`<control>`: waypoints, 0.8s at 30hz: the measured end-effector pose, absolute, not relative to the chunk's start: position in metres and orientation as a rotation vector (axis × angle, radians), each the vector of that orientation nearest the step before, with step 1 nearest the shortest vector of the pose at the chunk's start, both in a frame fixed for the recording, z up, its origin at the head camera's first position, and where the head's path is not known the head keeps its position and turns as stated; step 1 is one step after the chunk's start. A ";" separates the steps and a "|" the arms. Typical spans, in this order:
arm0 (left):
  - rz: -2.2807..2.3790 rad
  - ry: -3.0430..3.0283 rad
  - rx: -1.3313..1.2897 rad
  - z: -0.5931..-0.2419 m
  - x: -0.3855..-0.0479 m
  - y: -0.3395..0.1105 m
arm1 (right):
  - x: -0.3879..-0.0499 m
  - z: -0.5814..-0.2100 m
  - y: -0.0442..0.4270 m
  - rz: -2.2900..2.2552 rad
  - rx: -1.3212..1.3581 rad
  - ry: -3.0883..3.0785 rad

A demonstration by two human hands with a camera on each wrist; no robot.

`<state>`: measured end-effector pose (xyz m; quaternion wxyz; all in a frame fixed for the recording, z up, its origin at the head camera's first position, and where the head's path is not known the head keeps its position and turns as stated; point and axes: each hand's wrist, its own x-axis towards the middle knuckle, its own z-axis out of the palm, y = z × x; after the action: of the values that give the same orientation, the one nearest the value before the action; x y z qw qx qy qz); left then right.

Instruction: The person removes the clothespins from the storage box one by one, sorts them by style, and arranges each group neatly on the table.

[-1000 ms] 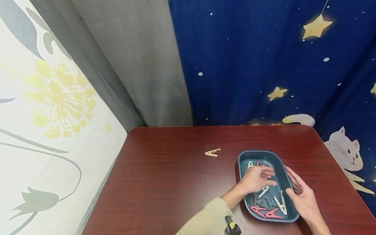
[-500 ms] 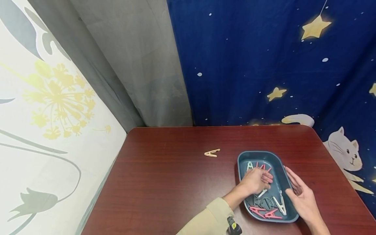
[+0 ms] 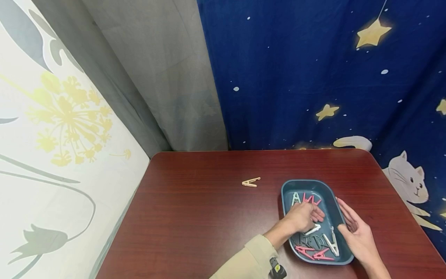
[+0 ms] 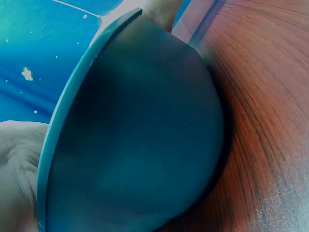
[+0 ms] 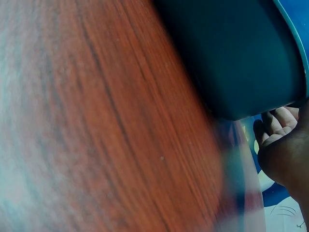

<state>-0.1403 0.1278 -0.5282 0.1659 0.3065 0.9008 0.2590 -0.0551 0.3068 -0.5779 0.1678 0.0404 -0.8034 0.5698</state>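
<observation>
The left hand (image 3: 303,216) reaches over the left rim of the tub (image 3: 330,197), fingers loosely extended; no peg shows in it, though its thumb is hidden. The right hand (image 3: 359,234) lies along the tub's right wall, fingers fairly straight outside; I cannot tell how firmly it presses. Pink pegs (image 3: 308,200) and a mint peg (image 3: 296,197) lie at the tub's far end; white pegs (image 3: 335,248), more pink pegs and dark clips (image 3: 316,242) crowd its near end, where lifting one could snag another. Leaning the forearm (image 3: 278,233) on the left rim might tip or slide the tub if the right hand slackened. The tan peg (image 3: 251,181), left of the tub, could be knocked by a wide sweep of the sleeve (image 3: 254,254)
</observation>
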 end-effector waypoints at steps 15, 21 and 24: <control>0.580 2.630 1.021 -0.534 -0.139 0.127 | -0.054 -0.576 0.306 1.568 0.087 -2.322; 0.524 2.634 1.052 -0.534 -0.137 0.126 | -0.054 -0.576 0.306 1.550 0.071 -2.342; 0.496 2.667 1.059 -0.535 -0.136 0.127 | -0.054 -0.576 0.306 1.548 0.066 -2.343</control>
<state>-0.1357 0.1265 -0.5346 0.1146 0.3612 0.9098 0.1691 -0.0542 0.3062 -0.5755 0.1655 0.0233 -0.8225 0.5436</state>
